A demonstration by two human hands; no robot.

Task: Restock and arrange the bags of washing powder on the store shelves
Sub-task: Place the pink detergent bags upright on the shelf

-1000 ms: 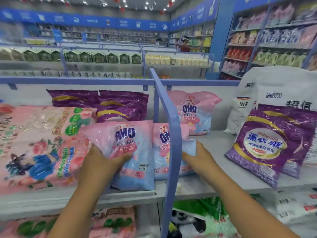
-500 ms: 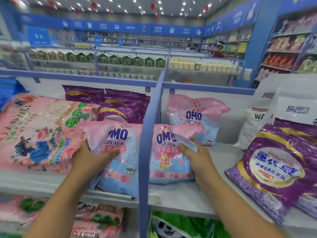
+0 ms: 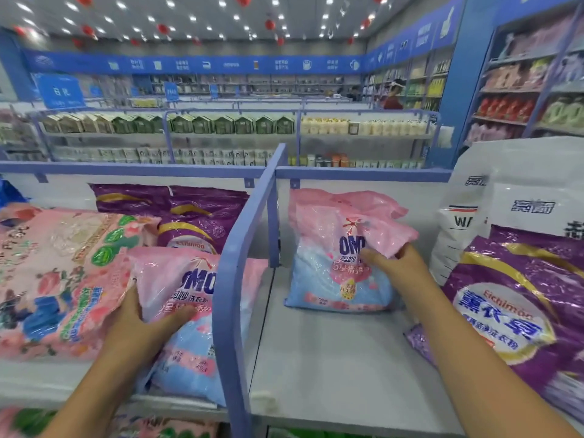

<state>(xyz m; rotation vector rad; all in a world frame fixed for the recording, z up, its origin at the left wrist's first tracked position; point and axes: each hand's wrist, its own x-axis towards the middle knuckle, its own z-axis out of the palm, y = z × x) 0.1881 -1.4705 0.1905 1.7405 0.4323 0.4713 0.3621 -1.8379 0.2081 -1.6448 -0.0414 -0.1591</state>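
Store shelf (image 3: 331, 368): left hand (image 3: 142, 324) grips one OMO bag (image 3: 186, 311); right hand (image 3: 395, 263) pinches the other bag (image 3: 335, 248) beyond the divider (image 3: 240, 263)

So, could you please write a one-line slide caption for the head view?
Left hand grips one pink-and-blue OMO bag; right hand grasps another across the blue divider.

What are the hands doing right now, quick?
Left hand: closed on the front washing powder bag.
Right hand: closed on the back washing powder bag.
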